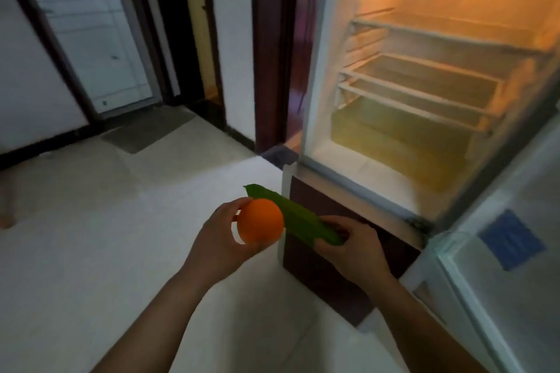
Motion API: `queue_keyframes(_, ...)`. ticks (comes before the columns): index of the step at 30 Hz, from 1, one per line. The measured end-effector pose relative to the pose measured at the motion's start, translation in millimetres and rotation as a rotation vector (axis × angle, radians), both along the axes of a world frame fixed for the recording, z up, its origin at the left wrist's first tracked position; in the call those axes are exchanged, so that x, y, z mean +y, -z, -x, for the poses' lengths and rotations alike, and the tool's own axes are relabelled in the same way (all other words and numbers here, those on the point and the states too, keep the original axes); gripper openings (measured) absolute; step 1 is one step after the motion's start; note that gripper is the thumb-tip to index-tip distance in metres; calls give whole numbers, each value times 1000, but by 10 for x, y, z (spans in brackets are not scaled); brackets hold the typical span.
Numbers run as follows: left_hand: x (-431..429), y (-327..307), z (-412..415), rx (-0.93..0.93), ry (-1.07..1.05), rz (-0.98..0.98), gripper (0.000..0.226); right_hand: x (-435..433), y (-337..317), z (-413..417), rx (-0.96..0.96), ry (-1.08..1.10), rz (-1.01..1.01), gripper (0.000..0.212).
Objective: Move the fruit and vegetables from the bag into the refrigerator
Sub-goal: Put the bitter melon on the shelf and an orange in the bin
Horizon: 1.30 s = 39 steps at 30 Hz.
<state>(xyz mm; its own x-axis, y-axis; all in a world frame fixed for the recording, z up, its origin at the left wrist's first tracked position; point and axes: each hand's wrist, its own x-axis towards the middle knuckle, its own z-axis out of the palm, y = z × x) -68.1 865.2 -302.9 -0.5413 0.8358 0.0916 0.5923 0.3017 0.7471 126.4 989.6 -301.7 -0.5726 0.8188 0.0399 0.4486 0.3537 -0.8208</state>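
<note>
— Below the refrigerator's (424, 85) open compartment, what is held?

— Left hand (224, 242) cupped around an orange (261, 220), fingers closed on its left and underside. Right hand (354, 248) closed on the near end of a long green vegetable (291, 215), which slants up and away from the refrigerator, its far tip passing behind the orange. The two items touch or overlap; which, cannot be told.

— Position against the refrigerator?

— Both items are in front of its dark lower panel (333, 266), outside the lit interior. Wire shelves (424, 94) in that interior carry nothing visible.

— Surroundings?

— Refrigerator door (500, 266) stands open to the right of it, bearing a blue label (510, 239). Left of the refrigerator: a dark door frame (272, 48), pale floor (91, 236), a grey mat (148, 129).
</note>
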Motion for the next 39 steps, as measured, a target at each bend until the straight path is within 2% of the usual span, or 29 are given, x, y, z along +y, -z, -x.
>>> queue_keyframes(7,1319,-272,335,-36,405,-82,87,554,-225,-1,113,405,-79,36)
queue_keyframes(11,2065,-445,296,-9,546,-152,80,922,-459,-83,158,548,-161,38)
queue_keyframes(17,2927,-840,302,40,652,-307,79,1519,-811,-145,291,641,-294,41)
queue_keyframes(24,3584,-1322,240,65,651,-477,77,2142,-1205,-215,440,626,-393,41)
queue_keyframes(30,4235,-1724,322,-37,652,-475,81,2659,-1657,-110,427,719,-512,38)
queue_keyframes(36,4951,-2009,376,40,714,-500,78,3316,-1912,73,324,860,-568,42)
queue_keyframes(39,5286,-2093,359,85,731,-524,76,3577,-1938,169,207,931,-585,41)
